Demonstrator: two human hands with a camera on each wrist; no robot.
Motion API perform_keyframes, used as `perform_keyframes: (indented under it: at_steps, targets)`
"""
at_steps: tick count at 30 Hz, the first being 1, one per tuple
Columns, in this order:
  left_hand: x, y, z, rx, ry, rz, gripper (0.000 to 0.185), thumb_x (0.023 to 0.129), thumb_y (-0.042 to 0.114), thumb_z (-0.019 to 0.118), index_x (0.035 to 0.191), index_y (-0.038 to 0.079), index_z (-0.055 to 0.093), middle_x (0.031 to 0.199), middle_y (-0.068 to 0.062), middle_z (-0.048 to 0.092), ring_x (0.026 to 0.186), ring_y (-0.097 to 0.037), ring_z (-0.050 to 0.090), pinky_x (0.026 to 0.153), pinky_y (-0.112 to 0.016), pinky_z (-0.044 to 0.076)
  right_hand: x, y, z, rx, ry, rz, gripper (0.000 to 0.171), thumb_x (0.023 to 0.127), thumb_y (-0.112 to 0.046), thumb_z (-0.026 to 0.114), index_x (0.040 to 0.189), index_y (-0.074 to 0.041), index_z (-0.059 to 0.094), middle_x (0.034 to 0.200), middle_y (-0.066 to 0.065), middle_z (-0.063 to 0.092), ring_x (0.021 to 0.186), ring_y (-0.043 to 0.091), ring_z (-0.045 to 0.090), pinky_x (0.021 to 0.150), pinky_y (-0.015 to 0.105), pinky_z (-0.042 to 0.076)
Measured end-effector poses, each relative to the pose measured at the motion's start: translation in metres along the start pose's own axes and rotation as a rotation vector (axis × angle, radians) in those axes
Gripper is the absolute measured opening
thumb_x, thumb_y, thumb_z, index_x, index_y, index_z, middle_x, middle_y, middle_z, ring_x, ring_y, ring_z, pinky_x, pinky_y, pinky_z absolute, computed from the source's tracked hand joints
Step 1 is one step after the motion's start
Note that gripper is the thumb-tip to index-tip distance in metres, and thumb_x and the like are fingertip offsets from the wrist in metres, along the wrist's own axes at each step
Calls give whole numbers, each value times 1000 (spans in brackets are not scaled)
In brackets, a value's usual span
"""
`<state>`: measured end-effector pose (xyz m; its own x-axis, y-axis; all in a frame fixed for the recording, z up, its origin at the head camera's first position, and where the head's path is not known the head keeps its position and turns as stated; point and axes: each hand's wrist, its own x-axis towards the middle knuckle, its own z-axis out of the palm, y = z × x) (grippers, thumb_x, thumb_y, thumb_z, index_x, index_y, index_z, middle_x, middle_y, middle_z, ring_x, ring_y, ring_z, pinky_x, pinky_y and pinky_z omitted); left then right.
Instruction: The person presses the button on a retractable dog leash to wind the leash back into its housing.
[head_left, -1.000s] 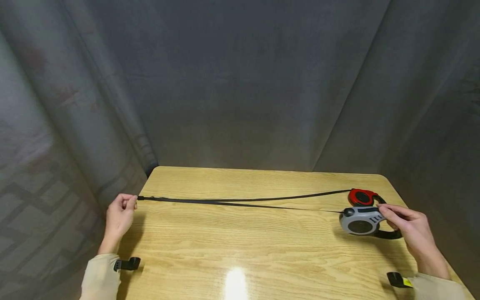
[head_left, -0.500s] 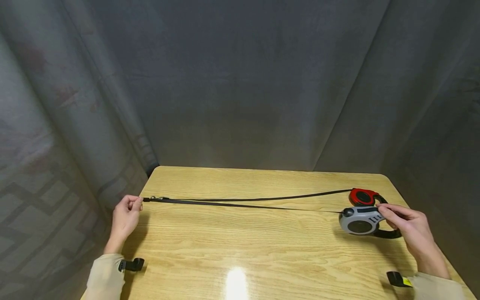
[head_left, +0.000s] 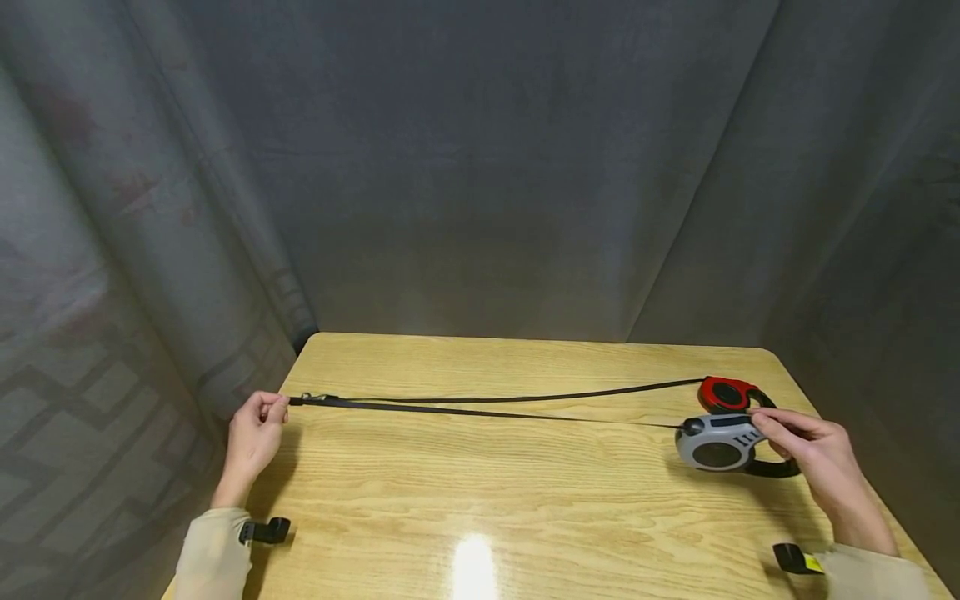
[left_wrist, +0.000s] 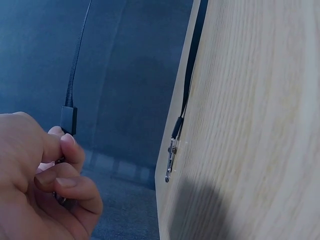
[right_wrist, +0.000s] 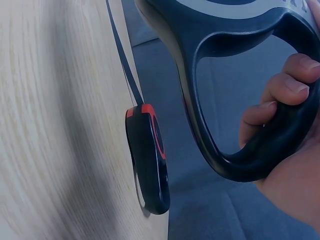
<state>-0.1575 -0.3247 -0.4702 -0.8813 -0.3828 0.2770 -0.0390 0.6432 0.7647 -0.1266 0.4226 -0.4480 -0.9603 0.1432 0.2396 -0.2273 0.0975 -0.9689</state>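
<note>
My right hand (head_left: pixel 813 450) grips the black looped handle of a grey retractable dog leash (head_left: pixel 716 442), held above the table; in the right wrist view its fingers curl round the handle (right_wrist: pixel 280 135). From this leash a black strap (head_left: pixel 465 411) runs taut to my left hand (head_left: pixel 253 437), which pinches its clip end. A black sleeve (left_wrist: pixel 69 120) shows above the left fingers, and the clip is mostly hidden in them. A red retractable leash (head_left: pixel 723 394) lies on the table behind the grey one. Its strap (head_left: pixel 525 398) stretches left to a metal clip (left_wrist: pixel 171 155) on the wood.
The light wooden table (head_left: pixel 480 492) carries the red leash and its strap. Grey curtains (head_left: pixel 480 167) hang behind it and at both sides. A wrist camera (head_left: pixel 266 531) sits on the left forearm, and another wrist camera (head_left: pixel 797 560) on the right.
My left hand has moved a little to the right with the strap end, so the clip on the table shows more. My right hand and the grey leash have shifted very slightly left.
</note>
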Motion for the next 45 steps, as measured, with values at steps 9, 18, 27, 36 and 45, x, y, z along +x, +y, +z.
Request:
perform_keyframes:
  at_steps: [9, 18, 27, 36, 45]
  targets:
    - [0, 0, 3, -5, -18, 9, 18, 109, 14, 61, 101, -1, 65, 74, 8, 60, 63, -1, 46, 64, -18, 37, 2, -1, 2, -119, -3, 62, 30, 99, 4, 70, 103, -20, 86, 69, -11, 55, 65, 11, 44, 60, 34, 26]
    - [0, 2, 3, -3, -32, 19, 17, 108, 14, 61, 102, -1, 65, 75, 5, 62, 62, -2, 46, 64, -19, 38, 3, -1, 4, -145, -27, 58, 28, 99, 5, 70, 104, -18, 86, 68, -11, 52, 64, 12, 43, 63, 36, 23]
    - [-1, 1, 4, 8, -30, 31, 17, 108, 13, 61, 102, -2, 65, 76, 2, 63, 62, -2, 46, 64, -19, 38, 3, -2, 4, -316, -17, 127, 26, 100, -5, 72, 103, -28, 86, 69, -14, 53, 68, 9, 46, 60, 29, 34]
    - [-1, 3, 4, 1, -46, 57, 15, 106, 10, 62, 99, -3, 65, 75, 3, 61, 63, -1, 46, 63, -18, 38, 2, -1, 7, -315, -43, 120, 26, 101, -4, 71, 106, -25, 86, 70, -14, 54, 70, 10, 47, 61, 30, 35]
    - [-2, 3, 4, 4, -56, 43, 15, 106, 11, 63, 100, -2, 66, 76, 4, 61, 64, 0, 47, 64, -19, 38, 1, -1, 9, -362, -36, 154, 22, 102, -9, 72, 108, -25, 85, 71, -14, 54, 71, 11, 47, 63, 29, 36]
